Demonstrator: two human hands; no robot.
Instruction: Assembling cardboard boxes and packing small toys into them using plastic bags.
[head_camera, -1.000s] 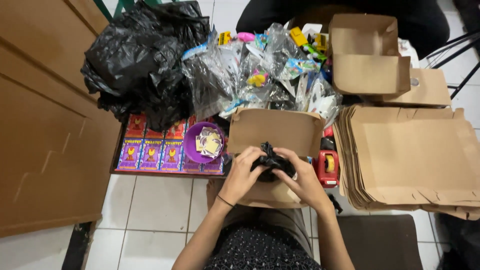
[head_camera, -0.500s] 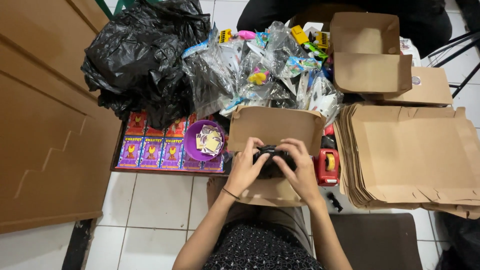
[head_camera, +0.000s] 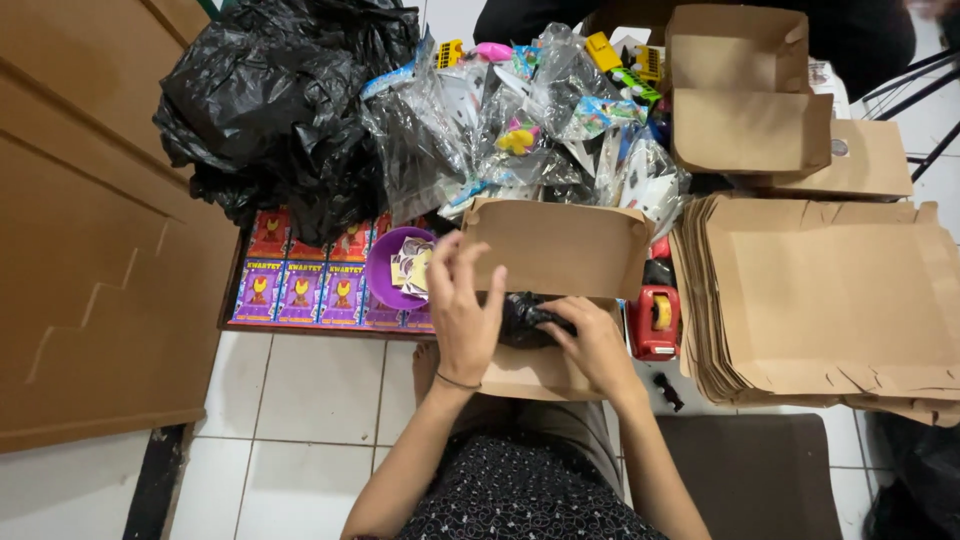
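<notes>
Seen from above, largest first. Left of my hands, a black bag (head_camera: 285, 110). Right of them, a stack of flat cartons (head_camera: 830, 300). Beyond them, a heap of bagged toys (head_camera: 530, 120). Under them, on my lap, an open box (head_camera: 555, 250), its lid flap upright on the far side. Just right of the box, a red tape dispenser (head_camera: 657, 322). In the box sits a black bundle (head_camera: 528, 318).

My right hand (head_camera: 595, 345) is curled loosely about the bundle's near side. My left hand (head_camera: 465, 315) lies half open at its left, fingers (head_camera: 455, 262) raised along the flap; whether they pinch it I cannot tell.

Risks, as I judge them: the box rests only on my lap, so a hard push could tip it toward the floor; the bundle looks slack and may spring up under the flap; my right elbow could knock the stack.
</notes>
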